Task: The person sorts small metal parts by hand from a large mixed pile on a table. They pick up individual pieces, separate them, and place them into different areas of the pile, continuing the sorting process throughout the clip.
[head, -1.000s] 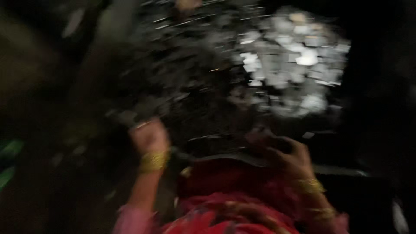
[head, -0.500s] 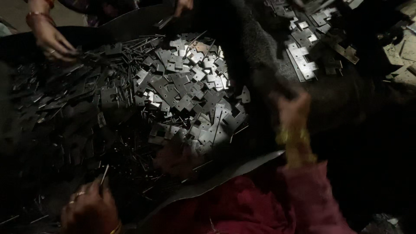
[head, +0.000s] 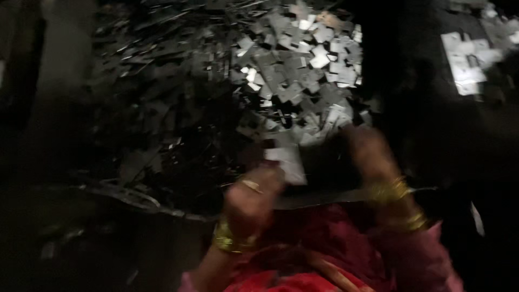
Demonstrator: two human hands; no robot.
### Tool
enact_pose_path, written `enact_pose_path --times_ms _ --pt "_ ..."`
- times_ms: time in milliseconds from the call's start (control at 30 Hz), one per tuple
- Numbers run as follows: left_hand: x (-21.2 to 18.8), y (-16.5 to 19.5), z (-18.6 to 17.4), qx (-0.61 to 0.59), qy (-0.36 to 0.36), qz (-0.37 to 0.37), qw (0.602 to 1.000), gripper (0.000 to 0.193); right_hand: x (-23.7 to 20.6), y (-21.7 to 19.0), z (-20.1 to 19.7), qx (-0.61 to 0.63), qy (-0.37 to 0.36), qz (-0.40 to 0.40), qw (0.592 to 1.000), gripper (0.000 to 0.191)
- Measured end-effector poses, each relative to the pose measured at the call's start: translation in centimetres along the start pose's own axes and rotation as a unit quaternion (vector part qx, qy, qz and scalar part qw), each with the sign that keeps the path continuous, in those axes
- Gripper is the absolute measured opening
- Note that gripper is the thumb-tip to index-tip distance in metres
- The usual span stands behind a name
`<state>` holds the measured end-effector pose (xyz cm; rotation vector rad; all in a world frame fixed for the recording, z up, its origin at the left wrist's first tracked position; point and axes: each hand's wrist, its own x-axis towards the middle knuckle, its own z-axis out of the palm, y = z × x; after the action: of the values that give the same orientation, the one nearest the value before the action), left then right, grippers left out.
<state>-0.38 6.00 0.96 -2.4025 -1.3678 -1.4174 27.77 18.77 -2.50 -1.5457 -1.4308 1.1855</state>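
Light is falling on a small patch only, glinting off a second scatter of pale metal plates (head: pixel 467 65) lying on dark ground. Left of that scatter the surroundings are sinking into near-black shadow, and a dim grey strip of floor (head: pixel 59 59) is showing far to its left.

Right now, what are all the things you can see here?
Metal plates: too many to count, grey and shiny, one big heap across the middle.
Second plate pile: a smaller bunch, pale and shiny, upper right.
Dark sheet: one, black, under the heap, its edge showing at lower left.
Plate in hand: one, pale, blurred, at the left hand's fingertips.
Bangles: gold, on both wrists; count unclear.
Ring: one, gold, on a left finger.
Red clothing: bottom centre, with pink sleeves.
Left hand: lower centre, curled around the plate.
Right hand: right of centre, raised and blurred; grip unclear.
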Motion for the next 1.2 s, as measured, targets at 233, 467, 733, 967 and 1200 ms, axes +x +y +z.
enact_pose_path --times_ms 233,467,733,967,1200 --pt "-4.8 1.4 -0.5 0.029 -0.068 -0.014 0.997 0.033 -4.4 -1.7 7.2 0.069 -0.081 -0.316 0.943 0.049" --pt "-11.7 -5.6 0.1 0.128 0.014 -0.222 0.967 0.044 6.1 -2.3 15.2 0.030 -0.129 0.021 0.991 0.036" --pt "-15.2 -7.7 2.3 0.145 -0.023 -0.167 0.975 0.039 7.3 0.5 25.0 -0.461 -0.172 -0.246 0.835 0.030" --pt "-12.5 -7.0 1.9 0.144 -0.019 -0.172 0.974 0.029 3.4 -3.6 23.7 -0.433 -0.074 -0.361 0.822 0.009" --pt "-11.3 -6.4 1.2 0.180 -0.012 -0.161 0.970 0.028 1.7 -4.4 21.8 -0.169 0.005 -0.389 0.906 0.031"
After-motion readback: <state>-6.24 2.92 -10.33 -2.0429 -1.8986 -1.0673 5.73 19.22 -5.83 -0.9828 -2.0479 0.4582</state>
